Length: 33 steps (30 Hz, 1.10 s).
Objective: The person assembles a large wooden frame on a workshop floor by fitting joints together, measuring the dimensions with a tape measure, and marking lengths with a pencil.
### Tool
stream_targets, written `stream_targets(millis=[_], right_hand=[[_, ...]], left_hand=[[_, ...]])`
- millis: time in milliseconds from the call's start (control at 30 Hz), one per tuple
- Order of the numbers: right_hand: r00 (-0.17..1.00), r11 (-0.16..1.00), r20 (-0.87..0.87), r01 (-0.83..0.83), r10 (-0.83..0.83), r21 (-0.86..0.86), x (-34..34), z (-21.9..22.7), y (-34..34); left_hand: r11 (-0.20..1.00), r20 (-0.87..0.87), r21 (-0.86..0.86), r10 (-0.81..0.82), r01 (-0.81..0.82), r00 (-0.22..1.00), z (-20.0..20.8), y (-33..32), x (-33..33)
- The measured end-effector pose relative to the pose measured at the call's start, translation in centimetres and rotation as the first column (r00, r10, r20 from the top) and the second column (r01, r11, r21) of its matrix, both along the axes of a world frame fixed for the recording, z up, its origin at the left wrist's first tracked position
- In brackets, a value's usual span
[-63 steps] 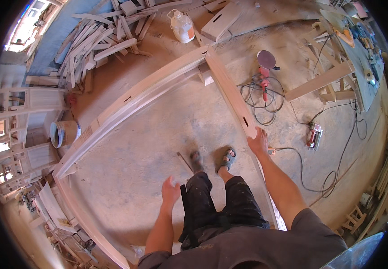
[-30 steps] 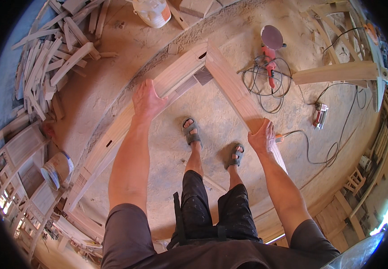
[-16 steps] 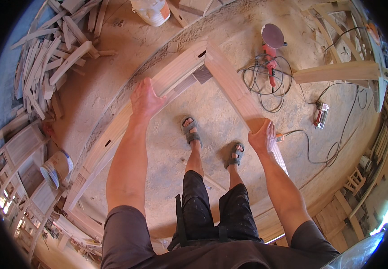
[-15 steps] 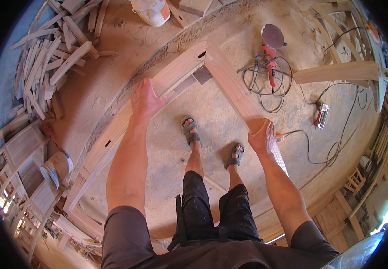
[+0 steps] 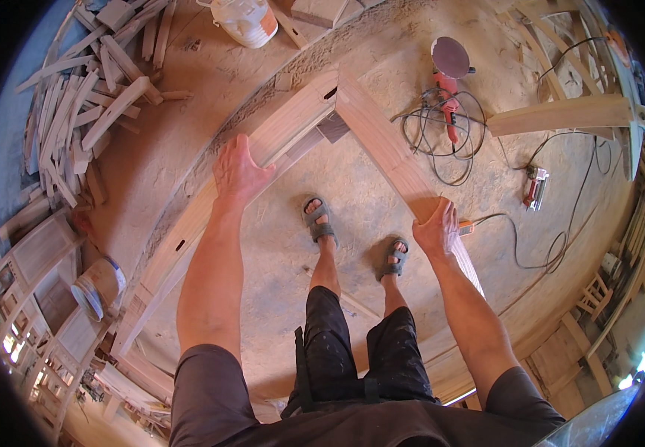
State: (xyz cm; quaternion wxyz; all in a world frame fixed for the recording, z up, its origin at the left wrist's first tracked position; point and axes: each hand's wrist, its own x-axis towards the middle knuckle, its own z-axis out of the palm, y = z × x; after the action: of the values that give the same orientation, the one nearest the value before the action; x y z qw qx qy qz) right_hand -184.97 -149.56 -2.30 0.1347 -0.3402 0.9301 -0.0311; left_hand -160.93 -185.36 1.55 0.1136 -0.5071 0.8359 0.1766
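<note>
A large pale wooden frame surrounds my legs, its far corner pointing away from me. My left hand is closed over the left beam, thumb on the inner side. On the right beam, my right hand grips the wood with its fingers wrapped over the outer edge. Dark slots show in the left beam, one near the far corner. A small dark wood block sits inside that corner. The undersides of both beams are hidden.
A red disc sander with a coiled cord lies beyond the right beam, near a smaller red power tool. Scrap wood is heaped at the far left. Buckets and chair-like wooden pieces stand left; a curved wooden piece juts in right.
The frame's far corner has shifted very slightly left, with both hands keeping their grip. The view has tilted a little; otherwise things stand the same.
</note>
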Motion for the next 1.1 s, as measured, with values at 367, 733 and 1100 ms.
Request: stream_targets(millis=[367,733,1100], right_hand=[[1.000,0.999,0.004,0.001,-0.001,0.040,0.0,0.3,-0.4],[0.991,1.000,-0.134,-0.003,0.008,0.031,1.0,-0.5,-0.8],[0.995,0.997,-0.100,0.038,-0.031,0.067,0.8,-0.6,-0.6]], left_hand=[[0.999,0.000,0.043,0.027,-0.027,1.000,-0.3,-0.2,0.3],[0.997,-0.035,0.063,0.035,-0.033,0.999,-0.2,-0.2,0.6],[0.998,-0.019,0.040,0.041,-0.040,0.999,-0.2,0.3,0.1]])
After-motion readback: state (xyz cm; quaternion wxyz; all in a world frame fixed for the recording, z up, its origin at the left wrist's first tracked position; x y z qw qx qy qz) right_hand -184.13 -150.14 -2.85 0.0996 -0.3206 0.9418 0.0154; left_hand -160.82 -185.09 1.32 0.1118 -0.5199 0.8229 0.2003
